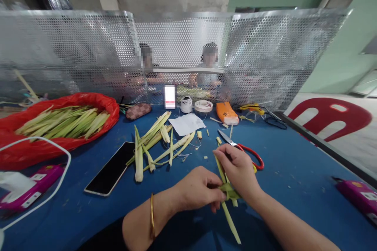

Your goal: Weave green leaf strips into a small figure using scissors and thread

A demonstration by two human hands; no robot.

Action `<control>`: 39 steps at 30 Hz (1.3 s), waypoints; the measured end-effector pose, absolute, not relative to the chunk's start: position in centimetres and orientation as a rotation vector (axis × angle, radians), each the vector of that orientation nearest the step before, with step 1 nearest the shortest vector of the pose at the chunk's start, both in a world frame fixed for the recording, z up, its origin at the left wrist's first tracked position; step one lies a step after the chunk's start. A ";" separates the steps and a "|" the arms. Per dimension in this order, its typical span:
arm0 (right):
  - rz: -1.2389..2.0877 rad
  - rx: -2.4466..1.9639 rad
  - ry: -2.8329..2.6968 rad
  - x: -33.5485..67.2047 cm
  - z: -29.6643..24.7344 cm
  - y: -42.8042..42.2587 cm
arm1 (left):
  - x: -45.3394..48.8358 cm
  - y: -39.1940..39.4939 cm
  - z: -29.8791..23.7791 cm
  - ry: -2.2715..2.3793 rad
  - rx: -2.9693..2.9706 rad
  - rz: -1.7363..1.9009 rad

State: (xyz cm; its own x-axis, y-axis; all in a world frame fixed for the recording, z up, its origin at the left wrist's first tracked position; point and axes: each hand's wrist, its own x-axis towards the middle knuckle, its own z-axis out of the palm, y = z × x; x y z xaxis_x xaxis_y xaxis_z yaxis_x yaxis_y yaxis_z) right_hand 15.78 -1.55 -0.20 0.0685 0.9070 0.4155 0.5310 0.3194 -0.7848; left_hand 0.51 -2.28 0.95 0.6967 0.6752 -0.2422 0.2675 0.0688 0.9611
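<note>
Low over the blue table, a small woven piece of green leaf strips (230, 191) sits between my two hands. My left hand (203, 189), a gold bangle at its wrist, pinches the piece's left side. With thumb and fingertips together, my right hand (237, 168) grips the upper end of a strip that runs through the weave. One pale strip end (232, 225) hangs down toward the table's near edge. Just beyond my right hand lie red-handled scissors (250, 156), partly covered by it. Loose leaf strips (154, 143) lie in a pile left of my hands.
A red plastic bag (112, 106) full of leaf strips stands at left, near a black phone (110, 170) and a purple power strip (44, 182). White paper (187, 124), thread (186, 105), tape (203, 106) and an orange packet (226, 113) lie before a perforated metal screen (182, 35). Two people sit behind it.
</note>
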 end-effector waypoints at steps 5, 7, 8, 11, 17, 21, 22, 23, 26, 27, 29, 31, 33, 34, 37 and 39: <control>0.515 -1.356 -1.566 16.2 -0.5 -1.1 | 0.4 -2.2 1.4 0.770 1.419 0.354; 0.472 -1.354 -1.605 16.1 -0.6 -1.0 | 0.3 -2.3 1.5 0.750 1.445 0.336; 0.445 -1.355 -1.634 16.0 -0.7 -0.9 | 0.3 -2.4 1.5 0.739 1.457 0.327; 0.456 -1.385 -1.688 16.1 -0.7 -0.5 | 0.3 -2.6 1.4 0.722 1.375 0.301; 0.244 -1.362 -1.371 17.9 0.7 0.2 | -0.3 -0.9 1.2 0.946 1.134 0.660; 0.424 -1.305 -1.297 16.7 0.7 -0.9 | -0.9 0.3 1.1 0.978 0.967 0.957; 0.594 -1.269 -1.316 16.1 0.4 -1.2 | -0.9 0.4 1.1 0.981 0.956 1.013; 0.777 -1.227 -1.338 15.4 0.0 -1.5 | -0.9 0.4 1.1 0.988 0.953 1.054; 1.104 -1.121 -1.444 13.8 -1.0 -2.0 | -0.5 0.1 1.3 0.994 0.952 1.060; 1.125 -1.114 -1.483 13.5 -1.3 -2.1 | -0.4 0.0 1.3 0.986 0.954 1.030; 1.107 -1.125 -1.530 13.2 -1.7 -2.1 | -0.1 -0.3 1.5 0.962 0.950 0.978; 1.097 -1.113 -1.562 13.2 -1.9 -2.2 | 0.0 -0.4 1.5 0.951 0.935 0.967; 1.078 -1.086 -1.606 13.3 -1.9 -2.4 | -0.1 -0.3 1.4 0.954 0.923 0.993; 1.063 -1.076 -1.640 13.3 -1.9 -2.6 | -0.2 -0.2 1.4 0.955 0.927 1.005; 1.038 -1.042 -1.741 13.3 -1.7 -3.2 | -0.5 0.0 1.2 0.953 0.959 1.037; 1.029 -0.992 -1.794 13.2 -1.4 -3.5 | -0.5 -0.1 1.2 0.959 0.960 1.056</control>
State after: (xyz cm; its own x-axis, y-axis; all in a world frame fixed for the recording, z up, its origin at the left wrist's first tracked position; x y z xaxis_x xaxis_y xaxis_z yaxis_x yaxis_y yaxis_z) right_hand 13.16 -3.50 -1.44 -0.3512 0.8984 0.2635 0.2260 0.3545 -0.9073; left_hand -0.52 -0.06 1.17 0.2100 0.9649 -0.1579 -0.2499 0.2091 0.9454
